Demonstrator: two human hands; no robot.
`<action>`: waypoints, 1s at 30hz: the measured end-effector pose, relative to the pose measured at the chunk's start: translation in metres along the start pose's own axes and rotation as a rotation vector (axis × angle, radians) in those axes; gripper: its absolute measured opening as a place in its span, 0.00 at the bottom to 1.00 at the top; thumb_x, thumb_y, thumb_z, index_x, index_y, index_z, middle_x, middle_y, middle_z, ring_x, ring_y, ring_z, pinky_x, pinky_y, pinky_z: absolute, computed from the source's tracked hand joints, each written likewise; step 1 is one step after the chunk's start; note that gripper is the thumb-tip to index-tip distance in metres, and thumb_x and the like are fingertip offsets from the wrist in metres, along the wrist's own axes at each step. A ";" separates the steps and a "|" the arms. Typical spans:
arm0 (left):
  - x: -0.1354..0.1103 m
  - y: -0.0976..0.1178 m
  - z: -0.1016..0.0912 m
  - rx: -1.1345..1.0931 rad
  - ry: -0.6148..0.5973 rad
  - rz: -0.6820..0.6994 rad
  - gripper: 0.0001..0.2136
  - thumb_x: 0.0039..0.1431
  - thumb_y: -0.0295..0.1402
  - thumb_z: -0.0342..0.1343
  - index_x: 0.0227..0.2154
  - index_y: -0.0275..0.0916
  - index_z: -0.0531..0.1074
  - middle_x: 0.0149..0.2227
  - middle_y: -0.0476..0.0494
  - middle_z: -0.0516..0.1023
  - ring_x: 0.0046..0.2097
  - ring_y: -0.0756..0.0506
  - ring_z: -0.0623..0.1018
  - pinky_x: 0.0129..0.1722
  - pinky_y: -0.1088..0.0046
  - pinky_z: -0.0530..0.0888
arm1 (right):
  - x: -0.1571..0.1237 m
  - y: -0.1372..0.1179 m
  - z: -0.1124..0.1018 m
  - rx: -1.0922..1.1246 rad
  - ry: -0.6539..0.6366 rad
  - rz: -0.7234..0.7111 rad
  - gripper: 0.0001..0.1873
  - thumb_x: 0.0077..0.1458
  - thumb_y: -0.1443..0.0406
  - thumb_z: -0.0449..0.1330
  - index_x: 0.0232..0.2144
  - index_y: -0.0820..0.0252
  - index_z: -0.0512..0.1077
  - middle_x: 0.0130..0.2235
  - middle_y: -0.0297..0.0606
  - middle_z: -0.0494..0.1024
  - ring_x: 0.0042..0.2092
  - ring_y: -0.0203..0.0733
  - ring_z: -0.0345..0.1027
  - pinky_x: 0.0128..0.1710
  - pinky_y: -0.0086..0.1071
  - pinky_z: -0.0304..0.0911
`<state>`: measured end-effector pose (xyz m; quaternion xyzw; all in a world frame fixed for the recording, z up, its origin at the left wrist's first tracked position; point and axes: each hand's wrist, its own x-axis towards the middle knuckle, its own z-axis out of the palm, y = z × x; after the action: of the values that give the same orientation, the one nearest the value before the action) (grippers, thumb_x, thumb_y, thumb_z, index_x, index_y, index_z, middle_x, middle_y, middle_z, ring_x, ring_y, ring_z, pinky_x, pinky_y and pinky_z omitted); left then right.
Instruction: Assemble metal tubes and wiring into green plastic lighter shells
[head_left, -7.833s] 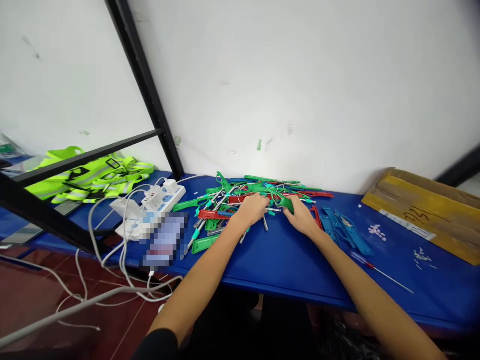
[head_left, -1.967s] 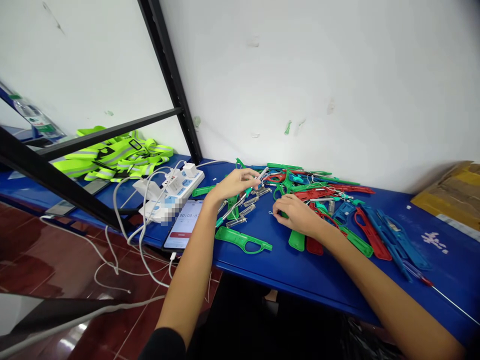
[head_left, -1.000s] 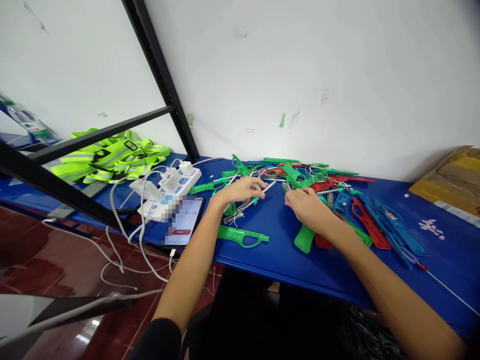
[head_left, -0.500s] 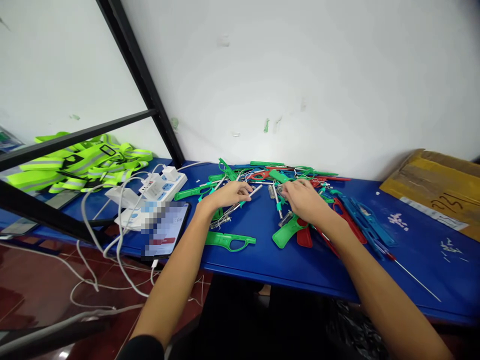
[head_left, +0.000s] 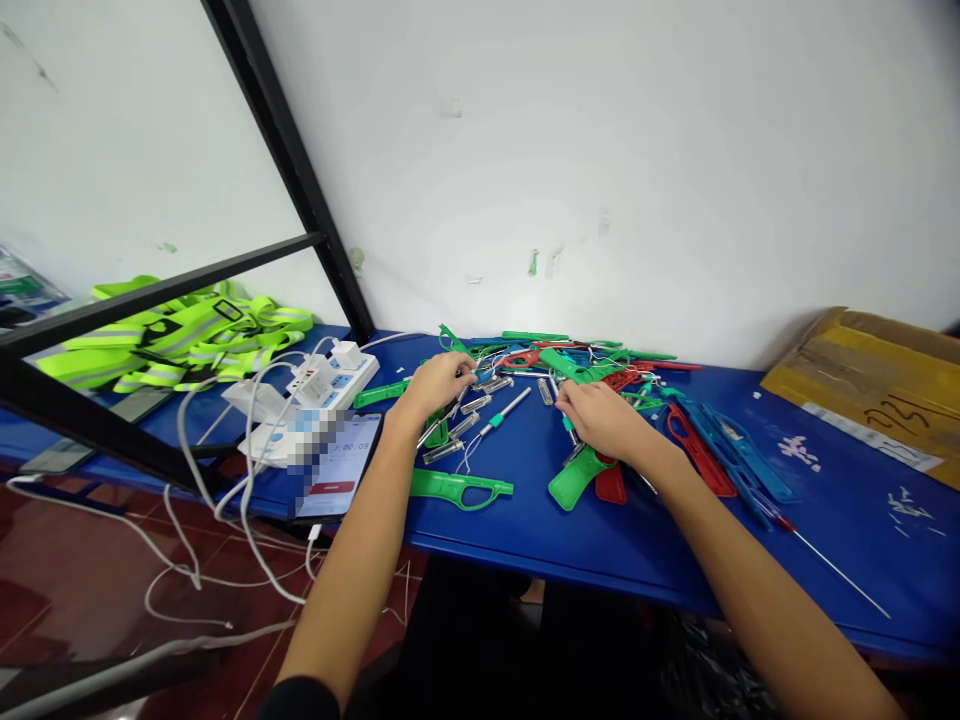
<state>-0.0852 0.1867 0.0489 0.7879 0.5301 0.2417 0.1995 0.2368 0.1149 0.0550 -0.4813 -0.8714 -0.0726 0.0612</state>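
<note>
My left hand (head_left: 441, 386) reaches over small clear plastic pieces (head_left: 475, 405), fingers bent together; anything in them is hidden. In front of it lies a metal tube (head_left: 514, 402) with a teal part and thin white wires. My right hand (head_left: 600, 412) is closed at the fingertips beside another clear piece (head_left: 544, 391), above a green lighter-like shell half (head_left: 574, 480); what it pinches is too small to name. A red shell half (head_left: 611, 485) sits partly under that wrist. Nearer the table edge rests a green shell half with a trigger loop (head_left: 459, 489).
More green and red shells (head_left: 525, 357) pile along the wall. Blue shells (head_left: 739, 450) and a screwdriver (head_left: 832, 565) lie right, before a taped cardboard box (head_left: 870, 385). Left are a power strip (head_left: 352, 378) with cables, a phone (head_left: 341, 470), a black frame (head_left: 277, 130) and yellow-green straps (head_left: 187, 335).
My left hand has moved a little back and left, and the wired metal tube that was by its fingers now lies on the table. My right hand has shifted slightly nearer me.
</note>
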 end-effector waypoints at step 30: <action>0.003 -0.025 -0.009 0.055 0.266 -0.142 0.18 0.75 0.40 0.63 0.61 0.39 0.75 0.61 0.36 0.78 0.56 0.38 0.82 0.56 0.52 0.82 | 0.006 -0.012 0.010 0.212 0.124 0.045 0.12 0.76 0.65 0.52 0.44 0.53 0.76 0.42 0.38 0.87 0.40 0.47 0.81 0.37 0.35 0.65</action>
<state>-0.1077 0.1991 0.0422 0.7147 0.6126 0.3145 0.1226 0.2226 0.1156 0.0458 -0.4860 -0.8578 -0.0081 0.1669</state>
